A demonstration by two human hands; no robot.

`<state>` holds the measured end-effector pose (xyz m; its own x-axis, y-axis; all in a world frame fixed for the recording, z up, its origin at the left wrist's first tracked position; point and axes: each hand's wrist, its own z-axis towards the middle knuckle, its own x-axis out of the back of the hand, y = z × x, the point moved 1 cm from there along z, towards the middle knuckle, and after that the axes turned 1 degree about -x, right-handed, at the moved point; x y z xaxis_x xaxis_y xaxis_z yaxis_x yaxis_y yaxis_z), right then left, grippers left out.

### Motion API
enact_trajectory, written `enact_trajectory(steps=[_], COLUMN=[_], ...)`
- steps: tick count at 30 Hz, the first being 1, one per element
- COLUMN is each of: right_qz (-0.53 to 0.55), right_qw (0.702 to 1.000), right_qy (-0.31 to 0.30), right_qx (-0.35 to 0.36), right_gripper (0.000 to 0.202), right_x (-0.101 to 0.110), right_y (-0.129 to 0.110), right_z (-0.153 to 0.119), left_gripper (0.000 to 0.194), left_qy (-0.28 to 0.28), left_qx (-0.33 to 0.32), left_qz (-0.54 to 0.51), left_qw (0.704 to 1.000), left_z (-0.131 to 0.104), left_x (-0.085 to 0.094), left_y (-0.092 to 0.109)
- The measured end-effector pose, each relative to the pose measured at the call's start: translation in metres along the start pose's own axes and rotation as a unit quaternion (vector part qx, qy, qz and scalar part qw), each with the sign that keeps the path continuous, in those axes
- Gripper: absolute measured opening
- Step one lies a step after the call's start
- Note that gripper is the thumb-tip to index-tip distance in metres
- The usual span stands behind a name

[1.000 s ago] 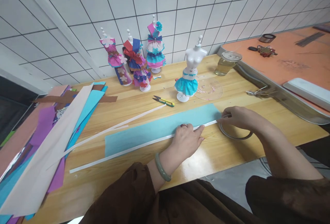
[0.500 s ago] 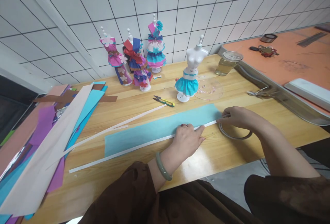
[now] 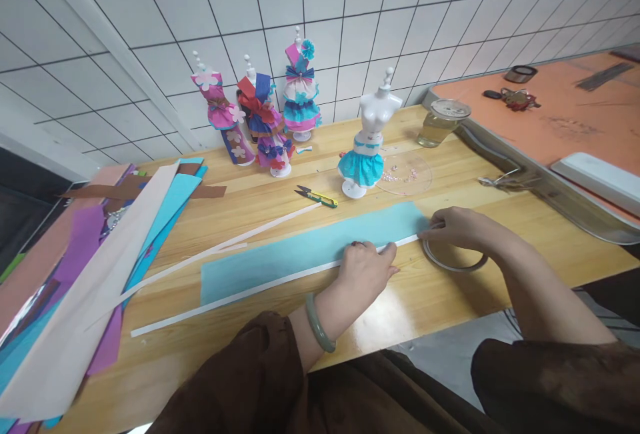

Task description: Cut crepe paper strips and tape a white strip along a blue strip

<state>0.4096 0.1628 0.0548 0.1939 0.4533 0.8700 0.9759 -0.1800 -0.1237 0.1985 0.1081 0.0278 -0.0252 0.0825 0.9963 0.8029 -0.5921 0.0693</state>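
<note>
A blue paper strip (image 3: 300,247) lies flat on the wooden table, with white tape (image 3: 270,285) running along its near edge and past its left end. My left hand (image 3: 365,273), a green bangle on its wrist, presses on the tape with fingers bent and index finger extended. At the strip's right end, my right hand (image 3: 456,226) pinches the tape roll (image 3: 457,266), whose ring leans toward the table. Beyond the paper lie yellow-green snips (image 3: 320,198) and loose pale strips (image 3: 260,229).
A mannequin in a blue skirt (image 3: 361,167) stands behind the paper, beside a dish of beads (image 3: 407,174). Several dressed mannequins line the tiled wall. Coloured papers (image 3: 100,287) are piled left; a jar (image 3: 443,122) and an orange-topped surface (image 3: 560,114) are at right.
The view has shifted very slightly. Both hands, the tape and the paper keep nearly the same places.
</note>
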Motion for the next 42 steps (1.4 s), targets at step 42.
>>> enact_trajectory(steps=[42], right_qz=[-0.050], right_qw=[0.997], right_qy=[0.035], right_qx=[0.039], right_gripper=[0.028], right_x=[0.011], right_y=[0.022], right_z=[0.007], left_gripper=[0.040], left_qy=[0.051], left_qx=[-0.090], left_qz=[-0.031], left_qw=[0.994], left_z=[0.036], left_x=[-0.002], left_y=[0.022])
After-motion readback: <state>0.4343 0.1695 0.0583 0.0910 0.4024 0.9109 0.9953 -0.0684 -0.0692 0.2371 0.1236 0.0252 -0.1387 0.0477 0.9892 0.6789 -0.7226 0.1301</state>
